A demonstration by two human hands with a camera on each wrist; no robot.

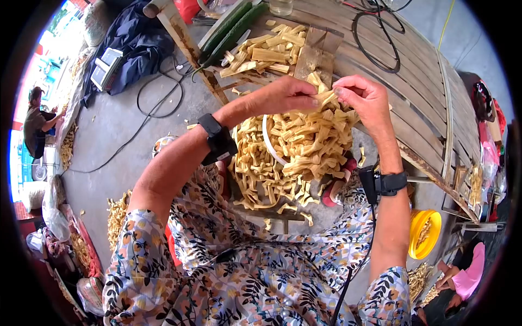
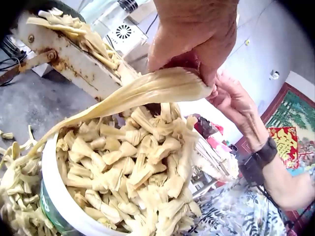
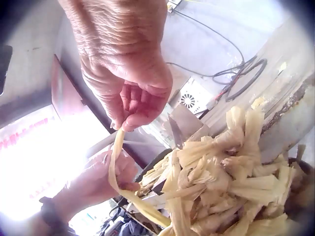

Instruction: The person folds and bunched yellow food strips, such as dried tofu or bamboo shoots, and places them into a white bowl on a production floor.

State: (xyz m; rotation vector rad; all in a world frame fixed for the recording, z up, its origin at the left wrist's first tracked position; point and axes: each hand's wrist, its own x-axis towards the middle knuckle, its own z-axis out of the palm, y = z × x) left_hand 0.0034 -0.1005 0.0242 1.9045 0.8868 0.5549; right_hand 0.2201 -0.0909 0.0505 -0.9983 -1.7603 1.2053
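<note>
Okay, one yellow strip (image 2: 142, 91) is pinched between the thumb and fingertips of the right hand (image 1: 365, 100) and is gripped by the left hand (image 1: 295, 95) too, its length held above the bucket (image 2: 48, 172) and its tail hung past the white rim. Bucket is heaped with knotted pieces (image 1: 321, 141), with more strewn beside it; loose strips (image 1: 277, 49) are piled on the slatted table (image 1: 418, 103), near two cucumbers (image 1: 226, 32).
</note>
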